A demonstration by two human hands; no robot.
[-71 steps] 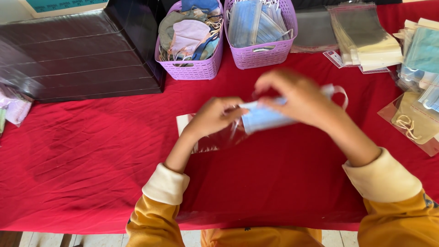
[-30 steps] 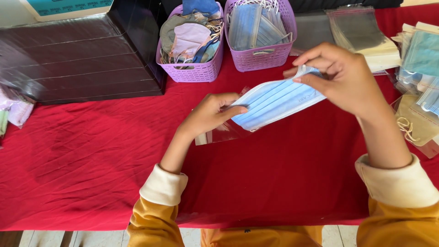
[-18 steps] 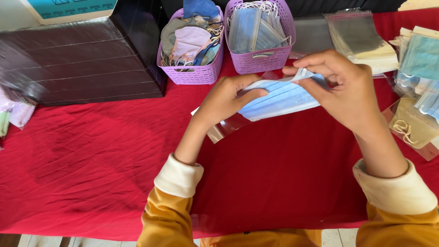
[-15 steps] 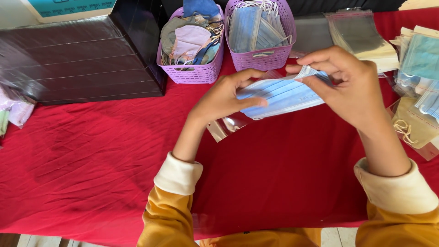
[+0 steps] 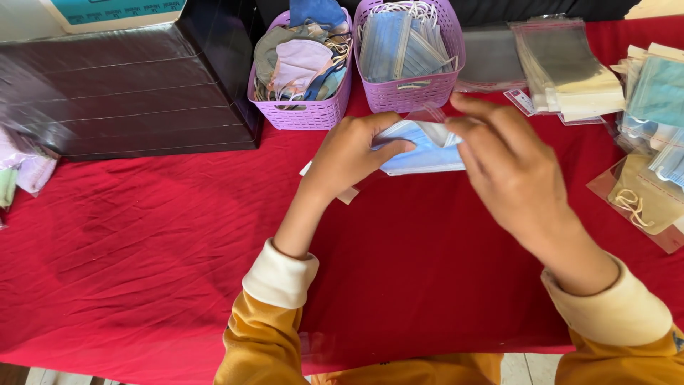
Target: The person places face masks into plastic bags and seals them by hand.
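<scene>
Holding a blue mask [image 5: 420, 148] over the red cloth [image 5: 142, 249], just near of the purple baskets [image 5: 410, 89]: left hand [image 5: 353, 153] pinches its left end, fingers closed. Right hand [image 5: 509, 167] has let go since half a second ago; fingers now loosely spread at a clear sleeve [image 5: 427, 114]. Grip there unclear. Judged: bagging step underway.

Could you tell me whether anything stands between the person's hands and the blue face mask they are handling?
Nothing visible does. The left hand grips the blue face mask directly, thumb over its front, and the right hand touches its other end. A clear bag sits at the mask's top edge, beside the hands.
</scene>
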